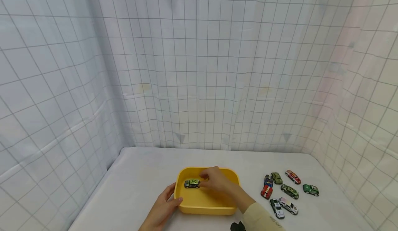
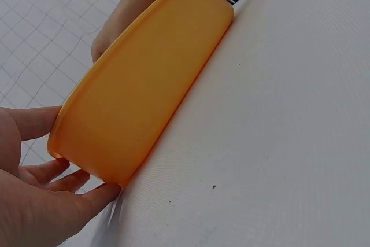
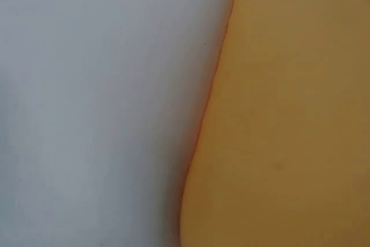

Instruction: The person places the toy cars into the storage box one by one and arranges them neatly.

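Observation:
A yellow plastic tray (image 1: 199, 210) stands on the white table, tilted in the left wrist view only by the camera angle. My left hand (image 1: 163, 205) grips its left end, thumb over the rim and fingers against the outer wall (image 2: 133, 91). Inside lies a toy car (image 1: 191, 183) with a lime-green and black pattern. My right hand (image 1: 214, 179) reaches over the tray, fingertips right at the car's right end; I cannot tell whether they pinch it. The right wrist view shows the tray's wall (image 3: 283, 108) but no fingers.
Right of the tray lie several toy cars: a red one (image 1: 266, 192), a blue one (image 1: 268, 180), camouflage ones (image 1: 290, 191), a green one (image 1: 311, 190), white ones (image 1: 277, 208) and a red-and-yellow one (image 1: 293, 176). Gridded white curtains (image 1: 205, 68) enclose the table.

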`<state>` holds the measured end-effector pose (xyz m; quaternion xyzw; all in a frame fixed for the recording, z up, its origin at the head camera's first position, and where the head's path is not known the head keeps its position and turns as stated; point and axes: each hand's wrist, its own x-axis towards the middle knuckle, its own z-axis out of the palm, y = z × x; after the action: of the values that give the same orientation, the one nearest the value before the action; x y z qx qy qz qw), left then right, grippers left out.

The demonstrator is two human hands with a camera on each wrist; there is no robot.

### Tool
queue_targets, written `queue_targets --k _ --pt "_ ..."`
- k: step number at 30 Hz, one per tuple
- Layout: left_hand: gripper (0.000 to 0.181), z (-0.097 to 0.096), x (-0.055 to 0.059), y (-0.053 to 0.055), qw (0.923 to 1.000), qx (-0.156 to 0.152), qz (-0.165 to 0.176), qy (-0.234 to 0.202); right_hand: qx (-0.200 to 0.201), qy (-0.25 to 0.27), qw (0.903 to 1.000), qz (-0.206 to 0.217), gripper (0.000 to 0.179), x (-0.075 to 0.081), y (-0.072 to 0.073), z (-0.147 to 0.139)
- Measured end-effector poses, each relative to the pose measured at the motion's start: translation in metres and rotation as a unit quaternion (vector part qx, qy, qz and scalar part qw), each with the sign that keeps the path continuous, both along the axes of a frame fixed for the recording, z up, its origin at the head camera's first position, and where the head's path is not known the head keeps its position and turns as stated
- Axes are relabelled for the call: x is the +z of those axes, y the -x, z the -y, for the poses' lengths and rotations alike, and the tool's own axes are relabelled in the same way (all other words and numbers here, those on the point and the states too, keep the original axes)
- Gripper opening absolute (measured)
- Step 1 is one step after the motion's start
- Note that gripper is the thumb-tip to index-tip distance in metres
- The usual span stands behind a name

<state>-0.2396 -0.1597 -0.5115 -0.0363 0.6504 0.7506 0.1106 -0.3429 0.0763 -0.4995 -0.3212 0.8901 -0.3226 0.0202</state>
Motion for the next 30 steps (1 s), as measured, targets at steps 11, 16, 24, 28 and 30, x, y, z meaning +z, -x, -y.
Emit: queue_targets --k 11,16,24,28,30 --pt "0.079 -0.001 0.001 -0.001 0.9999 0.007 0.006 0.007 0.002 -0.020 0.9997 -0.014 0.031 0.017 -0.006 -0.021" --pt "0.080 -0.002 0.001 -0.001 0.9999 0.008 0.009 0.011 0.015 -0.021 0.9988 -0.041 0.031 0.022 -0.008 -0.031" --pt "0.080 -0.002 0.002 -0.003 0.9998 0.008 0.015 0.015 0.009 -0.037 0.9979 -0.053 0.030 0.029 -0.012 -0.051" --pt "0.080 -0.002 0.003 -0.004 0.9997 0.012 0.011 0.021 0.012 -0.041 0.9966 -0.071 0.029 0.035 -0.014 -0.061" --pt "0.081 -0.002 0.004 -0.004 0.9996 0.013 0.007 0.022 0.015 -0.041 0.9959 -0.079 0.029 0.038 -0.015 -0.065"
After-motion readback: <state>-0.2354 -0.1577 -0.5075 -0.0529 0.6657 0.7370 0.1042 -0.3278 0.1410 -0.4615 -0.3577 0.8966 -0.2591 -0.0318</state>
